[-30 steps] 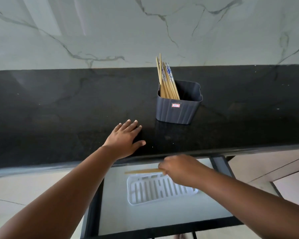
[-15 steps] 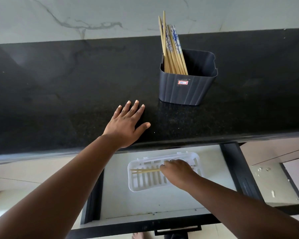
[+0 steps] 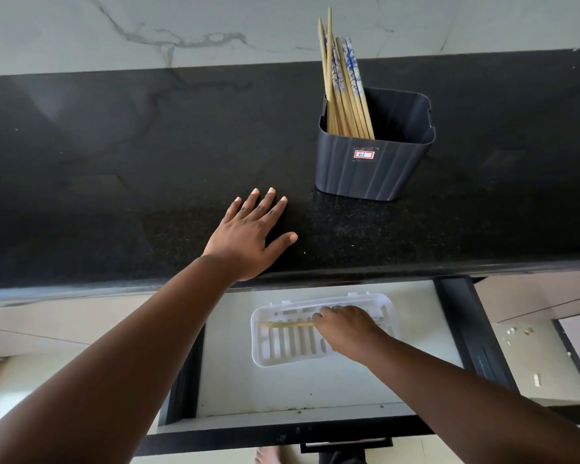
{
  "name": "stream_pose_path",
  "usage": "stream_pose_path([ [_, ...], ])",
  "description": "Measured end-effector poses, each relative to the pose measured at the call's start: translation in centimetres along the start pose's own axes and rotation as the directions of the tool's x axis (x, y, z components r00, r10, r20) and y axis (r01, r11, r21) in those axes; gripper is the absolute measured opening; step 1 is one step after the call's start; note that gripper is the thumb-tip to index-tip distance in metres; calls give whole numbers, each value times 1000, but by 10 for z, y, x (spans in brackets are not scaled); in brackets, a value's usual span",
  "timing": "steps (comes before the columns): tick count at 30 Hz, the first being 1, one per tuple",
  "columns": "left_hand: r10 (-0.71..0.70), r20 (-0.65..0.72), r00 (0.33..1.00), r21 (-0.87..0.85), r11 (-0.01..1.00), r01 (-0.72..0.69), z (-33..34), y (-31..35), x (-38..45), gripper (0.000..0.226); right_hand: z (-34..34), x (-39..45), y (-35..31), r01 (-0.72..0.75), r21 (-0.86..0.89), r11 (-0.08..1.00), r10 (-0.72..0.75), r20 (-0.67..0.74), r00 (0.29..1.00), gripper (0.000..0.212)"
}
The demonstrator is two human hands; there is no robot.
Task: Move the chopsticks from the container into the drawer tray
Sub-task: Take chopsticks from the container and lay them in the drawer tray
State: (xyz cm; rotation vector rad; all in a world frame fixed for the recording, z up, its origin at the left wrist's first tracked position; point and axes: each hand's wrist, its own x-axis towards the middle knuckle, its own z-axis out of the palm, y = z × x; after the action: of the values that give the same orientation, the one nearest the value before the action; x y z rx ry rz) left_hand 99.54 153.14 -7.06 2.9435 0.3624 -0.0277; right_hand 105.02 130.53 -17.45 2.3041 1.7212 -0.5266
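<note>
Right hand (image 3: pixel 345 326) lays slim wooden chopsticks (image 3: pixel 287 324) in slotted plastic tray (image 3: pixel 318 358).

A small white sticker with a red border (image 3: pixel 364 154) sits on the front wall of the dark container (image 3: pixel 365 175), under clear tape. A handwritten mark on it looks like "6", possibly "61"; nothing else is legible.
</note>
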Motion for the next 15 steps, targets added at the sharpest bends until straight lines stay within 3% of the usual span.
stream_pose_path([
  [5, -2, -2, 1000, 2, 1000, 2, 1, 0, 0, 74, 0, -6, 0, -72, 64, 995, 70, 32, 997, 10],
  [15, -7, 38, 999, 39, 999, 6, 0, 0, 0, 76, -8, -30, 0, -190, 360, 914, 155, 124, 980, 30],
])
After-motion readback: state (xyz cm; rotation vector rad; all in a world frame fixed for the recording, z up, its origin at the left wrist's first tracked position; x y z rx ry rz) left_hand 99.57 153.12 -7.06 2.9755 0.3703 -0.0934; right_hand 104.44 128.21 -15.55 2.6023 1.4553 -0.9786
